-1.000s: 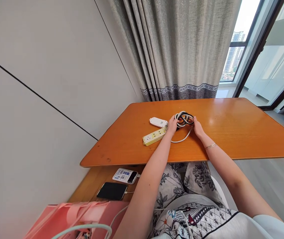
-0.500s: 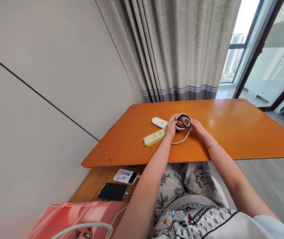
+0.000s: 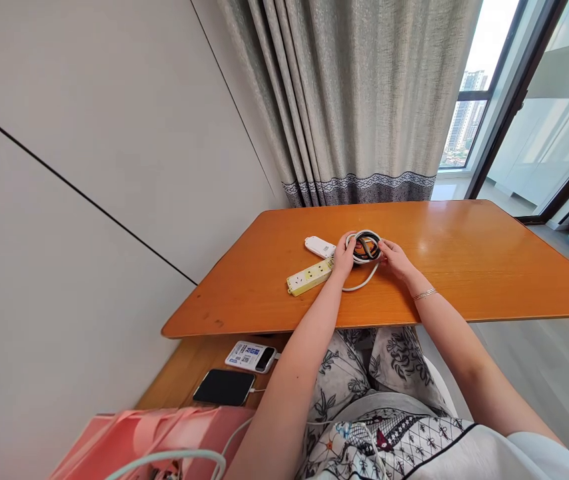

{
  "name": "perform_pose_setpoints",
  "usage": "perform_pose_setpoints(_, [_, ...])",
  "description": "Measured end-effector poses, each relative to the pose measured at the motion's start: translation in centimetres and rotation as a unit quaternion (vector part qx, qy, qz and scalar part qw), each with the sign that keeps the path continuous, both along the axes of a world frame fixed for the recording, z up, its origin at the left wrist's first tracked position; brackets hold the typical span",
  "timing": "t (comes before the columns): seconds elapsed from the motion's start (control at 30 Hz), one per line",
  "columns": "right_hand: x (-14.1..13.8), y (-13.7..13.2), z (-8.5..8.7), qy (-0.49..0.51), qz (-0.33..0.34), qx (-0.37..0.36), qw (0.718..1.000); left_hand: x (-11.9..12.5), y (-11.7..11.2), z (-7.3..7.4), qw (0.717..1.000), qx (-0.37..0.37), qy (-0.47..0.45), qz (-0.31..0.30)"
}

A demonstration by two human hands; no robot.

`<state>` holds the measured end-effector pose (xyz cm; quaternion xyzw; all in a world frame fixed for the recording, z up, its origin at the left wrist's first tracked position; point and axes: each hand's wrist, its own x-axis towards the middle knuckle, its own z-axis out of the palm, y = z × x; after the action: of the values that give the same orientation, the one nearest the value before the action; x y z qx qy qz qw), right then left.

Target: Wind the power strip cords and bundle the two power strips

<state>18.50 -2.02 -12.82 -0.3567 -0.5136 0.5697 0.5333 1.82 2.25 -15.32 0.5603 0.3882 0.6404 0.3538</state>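
A coil of black and white power cords (image 3: 366,235) is held upright-ish above the wooden table (image 3: 444,267) between my two hands. My left hand (image 3: 344,257) is closed round the coil's left side, with its thumb on the near face. The fingers of my right hand (image 3: 393,257) pinch the coil's right edge. One white cord loops down from the coil onto the tabletop. Left of my left hand lie a yellow-and-white power strip (image 3: 309,276) and a white power strip (image 3: 320,247); my hand hides their right ends.
Below the table's left edge, a lower wooden surface holds a white power bank (image 3: 250,357) and a black phone (image 3: 224,387) with a cable. A pink bag (image 3: 164,433) stands at the lower left. Behind the table hangs a grey curtain (image 3: 364,100).
My right hand has shifted slightly left, against the coil. The loops look turned and a little more open in the middle. The power strips stay in place.
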Motion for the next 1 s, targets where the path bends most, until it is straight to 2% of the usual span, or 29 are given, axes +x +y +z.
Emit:
perform_pose_setpoints(0.37, [-1.1,0.9,-1.2,-0.037,-0.09,0.01,0.995,-0.1,-0.8,0.3,0.992,-0.016,0.071,0.099])
perform_pose_setpoints(0.53, [-0.9,1.3,-1.7,-0.061,-0.126,0.021,0.99,0.0,-0.8,0.1,0.991,-0.013,0.077,0.109])
perform_pose_setpoints(0.83, [-0.5,0.7,-1.2,-0.083,-0.087,0.035,0.992,0.0,-0.6,-0.2,0.988,0.015,0.058,0.144])
perform_pose_setpoints(1.0, [-0.7,1.1,-1.8,-0.107,-0.116,0.039,0.987,-0.1,-0.6,-0.1,0.983,0.025,0.057,0.173])
